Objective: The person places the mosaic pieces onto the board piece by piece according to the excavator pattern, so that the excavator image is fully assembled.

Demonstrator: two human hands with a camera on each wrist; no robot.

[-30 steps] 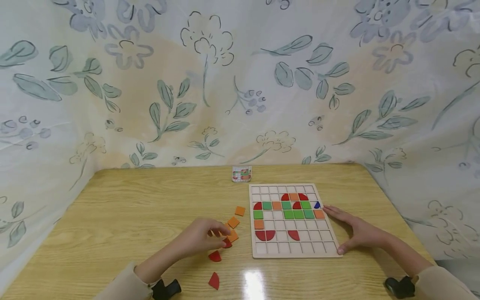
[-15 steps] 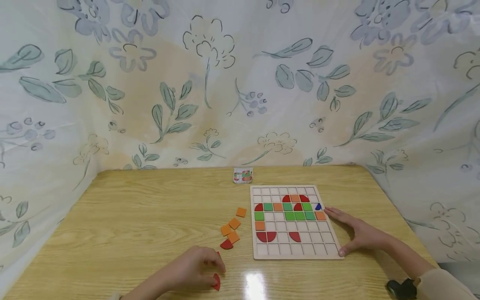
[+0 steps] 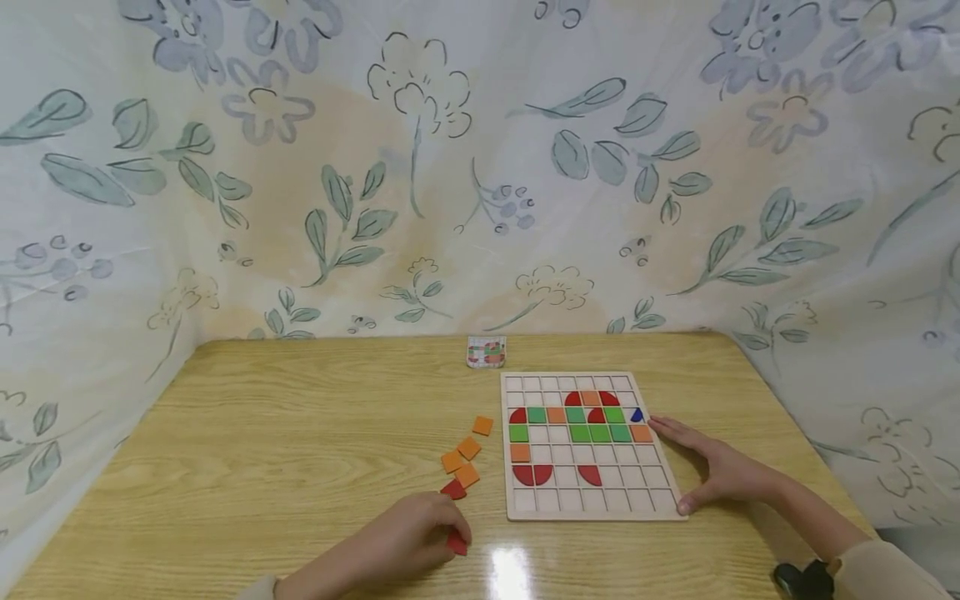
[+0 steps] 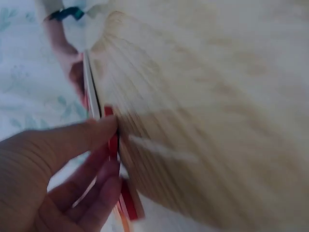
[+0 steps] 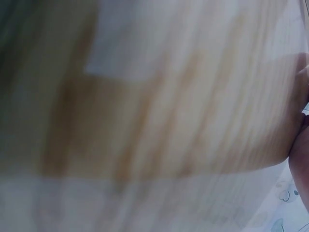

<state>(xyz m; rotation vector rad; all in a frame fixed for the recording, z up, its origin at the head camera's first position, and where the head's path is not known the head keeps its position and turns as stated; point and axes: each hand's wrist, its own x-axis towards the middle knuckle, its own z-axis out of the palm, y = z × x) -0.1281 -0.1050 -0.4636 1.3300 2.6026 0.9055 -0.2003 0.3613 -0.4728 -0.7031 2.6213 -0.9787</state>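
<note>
The left hand pinches a flat red piece between thumb and fingers, just above or on the wood-grained surface; which of the two cannot be told. The wrist view shows the thumb on one side of this piece and curled fingers on the other.

A red quarter-circle piece lies just beyond that hand, and past it four orange square tiles trail away from the person, left of the pale wooden grid board.

The right hand, well apart from the left, has its fingers extended against the board's right edge and its thumb at the near right corner. Its own wrist view is mostly blurred.

In the board's cells sit red quarter-circles, orange squares, green squares in lighter and bluer shades, and a small dark blue piece near the right edge. A small printed card lies beyond the board's far left corner, before a floral-patterned cloth.
</note>
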